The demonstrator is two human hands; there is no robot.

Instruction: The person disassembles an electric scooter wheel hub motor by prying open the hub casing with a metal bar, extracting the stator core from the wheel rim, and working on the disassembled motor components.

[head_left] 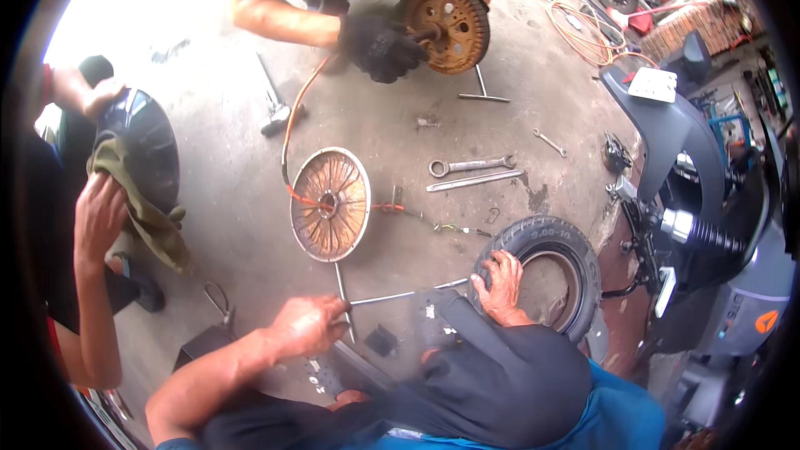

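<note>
My left hand (pixel 310 324) is closed around a metal T-handle wrench (pixel 408 293), near where its crossbar meets the long shaft. The shaft points right toward a black tyre (pixel 542 237). Across the tyre's left sidewall rests my right hand (pixel 502 287), fingers spread and slightly bent. Beyond my left hand lies a round spoked hub cover (pixel 354 192) with brown stains and an orange cable (pixel 292 137) through its centre. At the far side, a person's black-gloved hand (pixel 382 48) steadies a rusty, toothed hub motor core (pixel 450 29).
Between us lie a ring spanner (pixel 472 167), a flat bar (pixel 475 181), a small spanner (pixel 550 143) and a hammer (pixel 275 112). On the left, another person holds a green cloth (pixel 137 208) against a dark curved panel (pixel 154 142). A partly dismantled scooter (pixel 708 200) stands right.
</note>
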